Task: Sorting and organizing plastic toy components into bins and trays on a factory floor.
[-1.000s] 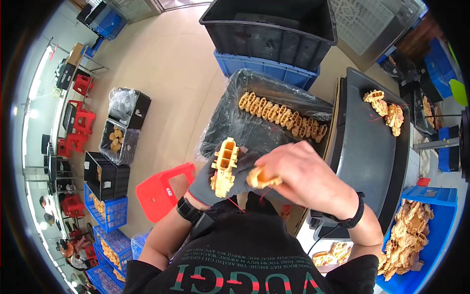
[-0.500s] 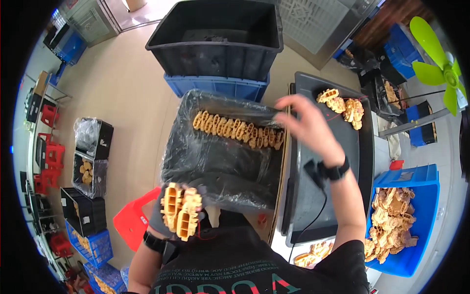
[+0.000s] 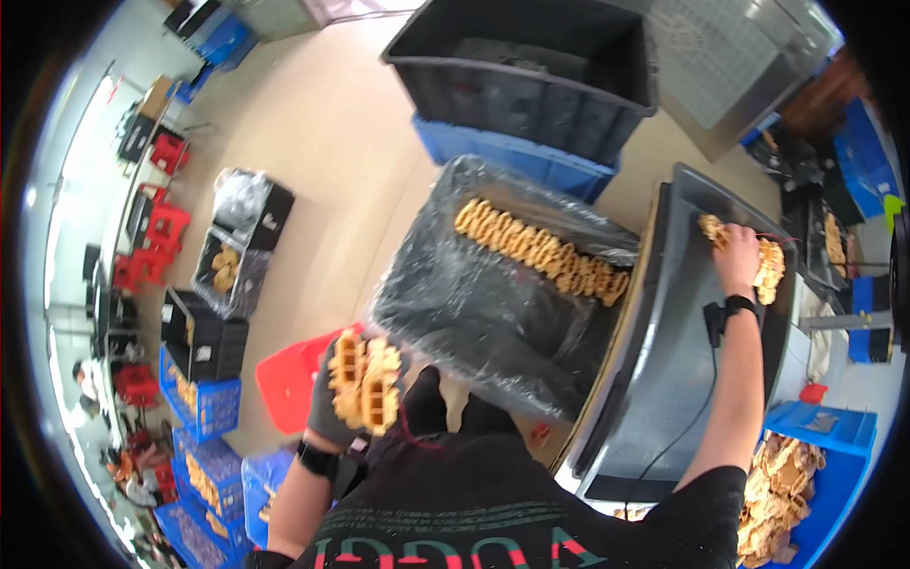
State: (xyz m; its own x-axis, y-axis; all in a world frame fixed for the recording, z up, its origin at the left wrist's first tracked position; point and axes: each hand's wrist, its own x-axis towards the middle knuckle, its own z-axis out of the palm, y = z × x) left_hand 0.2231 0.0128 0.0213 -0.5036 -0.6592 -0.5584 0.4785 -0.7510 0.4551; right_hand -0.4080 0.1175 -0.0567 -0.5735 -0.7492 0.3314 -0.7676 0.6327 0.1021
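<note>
My left hand (image 3: 325, 412), in a grey glove, holds a pair of tan waffle-like pieces (image 3: 365, 387), their square hollows facing up. A thin red cord trails beside them. Stretched out to the right, my bare right hand (image 3: 738, 261) has its fingers curled over similar tan pieces (image 3: 771, 270) at the far end of a dark grey tray (image 3: 673, 351); its fingertips are partly hidden. Between my arms stands a black crate lined with clear plastic (image 3: 474, 346). A row of tan pieces (image 3: 540, 251) stands packed along its far side.
Beyond the lined crate, a large black bin (image 3: 521, 95) rests on a blue crate (image 3: 517, 152). A blue bin (image 3: 858, 465) heaped with tan pieces is at the lower right. A red stool (image 3: 294, 379) stands near my left hand. A black cable (image 3: 697, 417) crosses the tray.
My right hand has moved from above the tray's left edge to the pieces at its far right, fingers now on them. My left hand still holds its pair. The whole view has turned.
</note>
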